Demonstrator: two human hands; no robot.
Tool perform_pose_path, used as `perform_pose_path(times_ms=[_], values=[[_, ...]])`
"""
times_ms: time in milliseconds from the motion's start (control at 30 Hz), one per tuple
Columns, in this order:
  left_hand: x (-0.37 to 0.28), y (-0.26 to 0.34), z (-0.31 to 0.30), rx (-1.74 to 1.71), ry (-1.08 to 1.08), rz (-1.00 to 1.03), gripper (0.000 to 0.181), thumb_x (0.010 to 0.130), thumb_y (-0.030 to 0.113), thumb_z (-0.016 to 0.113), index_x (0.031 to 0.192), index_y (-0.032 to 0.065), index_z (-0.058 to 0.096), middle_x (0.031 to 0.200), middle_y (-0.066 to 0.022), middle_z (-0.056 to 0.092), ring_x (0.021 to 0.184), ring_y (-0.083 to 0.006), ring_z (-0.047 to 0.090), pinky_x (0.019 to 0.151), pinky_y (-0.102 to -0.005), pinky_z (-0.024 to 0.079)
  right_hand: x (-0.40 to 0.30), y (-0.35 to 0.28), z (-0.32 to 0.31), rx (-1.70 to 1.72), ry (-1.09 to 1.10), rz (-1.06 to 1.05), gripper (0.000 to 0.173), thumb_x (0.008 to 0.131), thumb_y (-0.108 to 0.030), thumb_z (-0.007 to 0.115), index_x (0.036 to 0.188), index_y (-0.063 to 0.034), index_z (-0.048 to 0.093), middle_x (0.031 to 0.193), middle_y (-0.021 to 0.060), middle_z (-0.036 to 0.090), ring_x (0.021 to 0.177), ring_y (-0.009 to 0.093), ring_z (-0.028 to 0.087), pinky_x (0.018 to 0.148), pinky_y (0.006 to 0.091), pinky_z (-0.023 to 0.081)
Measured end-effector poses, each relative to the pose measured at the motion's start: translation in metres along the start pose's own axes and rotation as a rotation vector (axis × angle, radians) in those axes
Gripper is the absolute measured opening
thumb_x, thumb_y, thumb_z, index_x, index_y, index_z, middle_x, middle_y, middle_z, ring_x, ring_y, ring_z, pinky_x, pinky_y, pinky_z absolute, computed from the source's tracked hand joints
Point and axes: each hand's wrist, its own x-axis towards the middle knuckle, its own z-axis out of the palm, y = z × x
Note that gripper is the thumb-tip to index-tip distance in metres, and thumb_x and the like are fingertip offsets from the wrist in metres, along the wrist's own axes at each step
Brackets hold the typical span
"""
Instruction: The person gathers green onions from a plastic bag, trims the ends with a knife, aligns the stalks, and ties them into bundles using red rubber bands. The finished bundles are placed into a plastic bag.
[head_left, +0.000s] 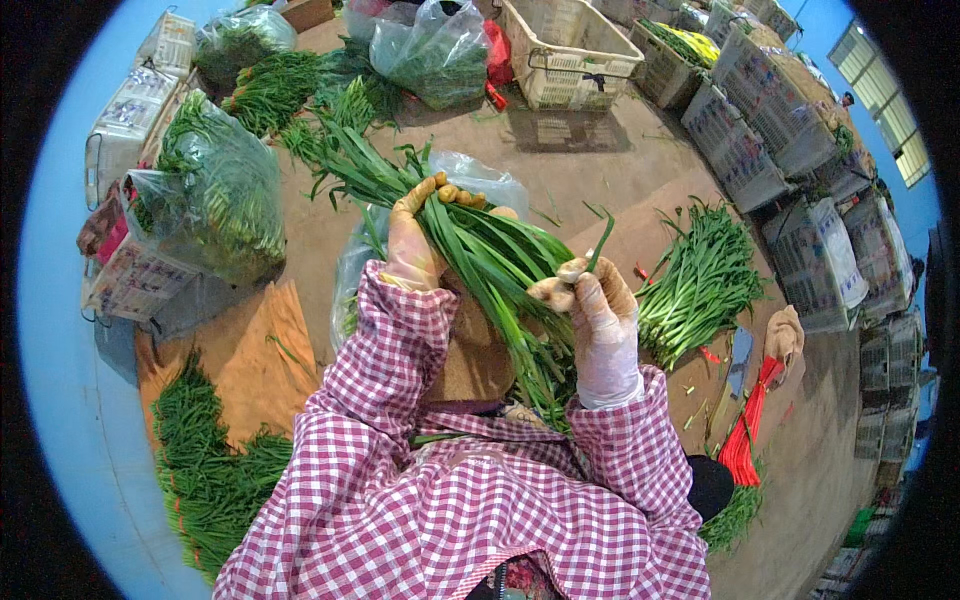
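Note:
My left hand (411, 244), in a thin, stained glove, is closed around a loose bunch of long flat green leaves (480, 244) that look like garlic chives. The leaf tops fan out to the upper left, and the stalks hang down towards my lap at the lower right. My right hand (606, 322), gloved too, pinches a single green leaf (602, 244) between thumb and fingers beside the bunch's lower half. Just right of that hand lies a pile of similar greens (697, 285) with pale stems. A clear plastic bag (480, 180) is partly hidden behind the bunch.
Tied bundles of greens (217, 472) lie at the lower left. Bagged greens (217, 195) stand at the left. A pale plastic crate (574, 75) is ahead, with stacked crates (735, 135) along the right. Red ties (750, 435) and a flat blade (740, 360) lie at my right.

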Motion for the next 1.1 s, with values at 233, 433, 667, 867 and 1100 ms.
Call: perform_pose_path(times_ms=[233,433,667,867,1100], values=[[0.002,0.002,-0.013,-0.084,-0.078,-0.006,0.014,0.09,0.017,0.059,0.09,0.003,0.061,0.071,-0.0036,0.059,0.078,-0.0243,0.059,0.101,-0.0455,0.044,-0.051,-0.04,-0.088,0.261,-0.265,-0.059,0.003,0.091,-0.01,0.056,0.088,-0.0101,0.056,0.053,-0.0059,0.046,0.039,0.007,0.039,0.04,0.0266,0.027],[-0.003,0.003,-0.001,-0.044,-0.089,0.01,0.012,0.089,0.014,0.061,0.088,0.002,0.061,0.071,-0.0052,0.057,0.079,-0.0264,0.058,0.099,-0.047,0.046,-0.137,-0.069,-0.158,-0.671,0.099,0.801,0.013,0.091,-0.008,0.059,0.096,0.0025,0.064,0.069,0.0045,0.062,0.054,0.011,0.054,0.055,0.0226,0.044],[-0.002,0.0,0.01,0.044,-0.016,0.043,0.013,0.09,0.014,0.059,0.088,0.0006,0.06,0.07,-0.0055,0.056,0.077,-0.0262,0.056,0.097,-0.0449,0.045,-0.195,-0.103,-0.194,-0.434,0.253,0.561,0.004,0.082,0.0,0.065,0.085,0.0012,0.065,0.067,0.0051,0.061,0.051,0.011,0.054,0.046,0.0217,0.039],[0.005,-0.002,0.01,0.084,0.006,0.004,0.012,0.089,0.011,0.059,0.083,0.001,0.057,0.07,-0.0061,0.056,0.075,-0.0249,0.056,0.095,-0.0426,0.046,-0.212,-0.105,-0.187,-0.325,0.218,0.486,0.005,0.075,0.003,0.065,0.079,0.0019,0.064,0.071,0.0116,0.065,0.046,0.012,0.05,0.041,0.0227,0.034],[0.019,0.011,-0.021,0.096,0.059,0.102,0.016,0.089,0.012,0.059,0.076,0.0033,0.054,0.07,-0.0069,0.056,0.074,-0.0267,0.056,0.096,-0.047,0.048,-0.269,-0.107,-0.225,-0.481,0.249,0.453,0.019,0.08,-0.013,0.071,0.09,0.0033,0.065,0.083,0.011,0.069,0.06,0.015,0.059,0.052,0.0271,0.045]])
